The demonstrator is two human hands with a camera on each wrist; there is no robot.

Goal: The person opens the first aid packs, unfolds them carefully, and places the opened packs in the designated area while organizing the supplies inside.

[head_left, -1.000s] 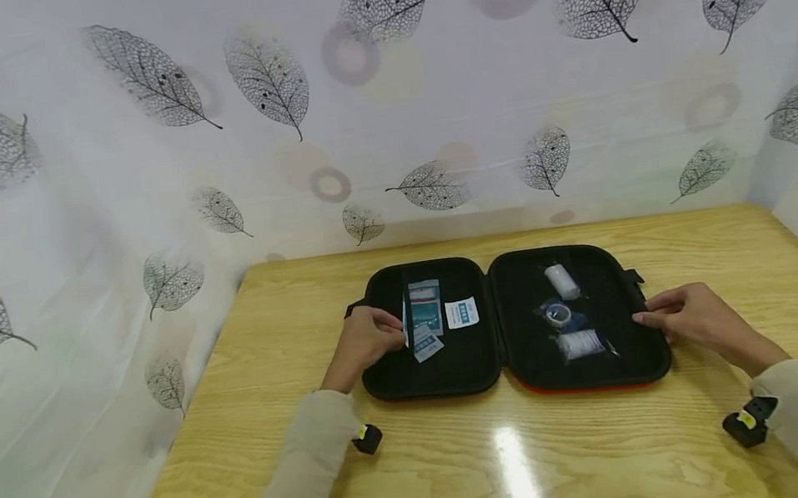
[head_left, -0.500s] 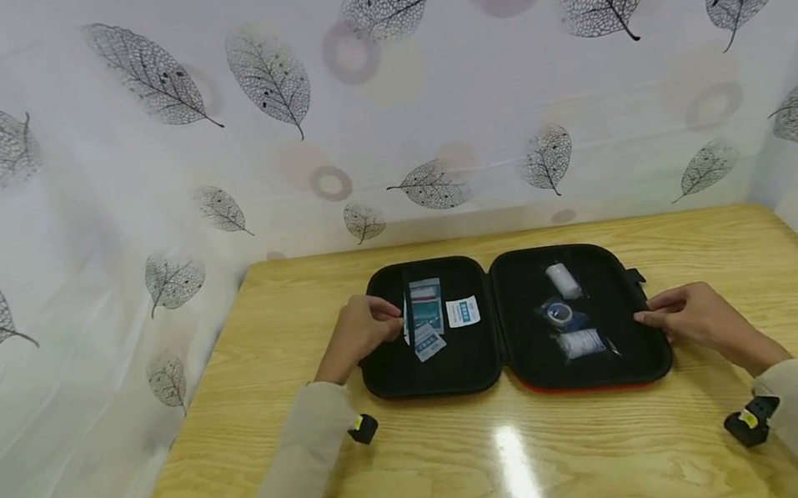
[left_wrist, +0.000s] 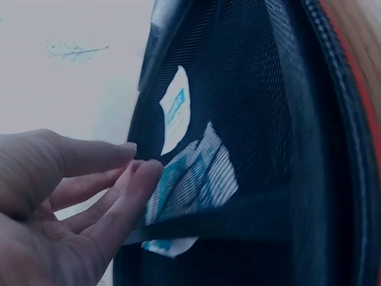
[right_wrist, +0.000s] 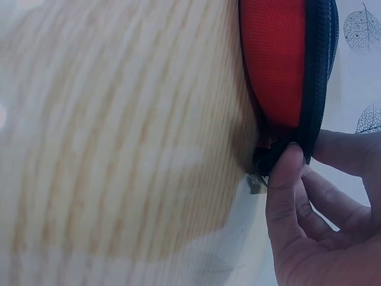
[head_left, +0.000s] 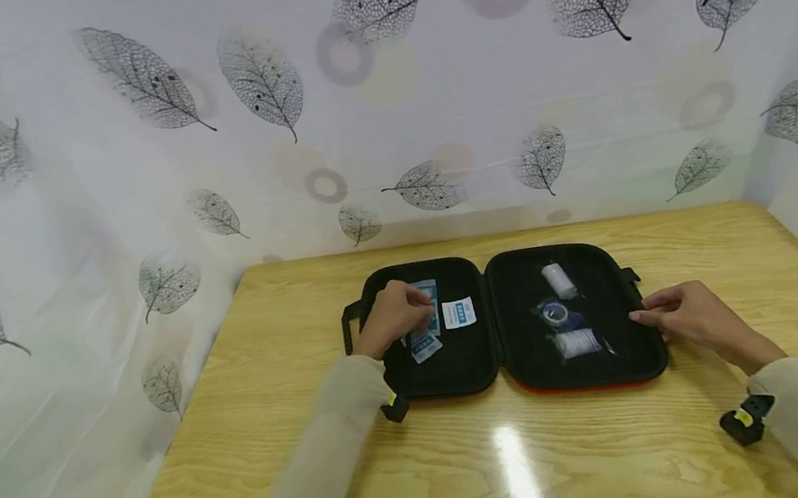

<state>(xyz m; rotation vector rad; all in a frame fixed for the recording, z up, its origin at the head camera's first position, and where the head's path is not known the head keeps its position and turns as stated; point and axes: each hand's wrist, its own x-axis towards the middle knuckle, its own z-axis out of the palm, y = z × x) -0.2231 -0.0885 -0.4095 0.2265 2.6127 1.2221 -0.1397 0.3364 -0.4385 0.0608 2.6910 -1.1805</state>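
Observation:
A zip-up case (head_left: 461,375), black inside and red outside, lies unfolded on the table. My left hand (head_left: 394,317) is over its left half, beside the flat sachets (head_left: 426,347) in the mesh pocket. In the left wrist view, thumb and fingertips are close together, with nothing seen between them, in front of the teal-and-white packets (left_wrist: 196,176) behind the mesh. A white sachet (head_left: 459,313) lies nearer the hinge. At the case's right rim my right hand (head_left: 692,320) pinches the zipped edge (right_wrist: 312,101) between thumb and fingers.
The right half holds a white roll (head_left: 560,282), a round roll of tape (head_left: 555,313) and a wrapped white bundle (head_left: 578,343) under mesh. A black handle (head_left: 351,327) sticks out on the left. A leaf-patterned curtain (head_left: 471,105) hangs behind the wooden table (head_left: 429,480).
My left hand has moved right, from the pocket's band at the left side to over the packets, uncovering the handle. The right hand stays at the case's edge.

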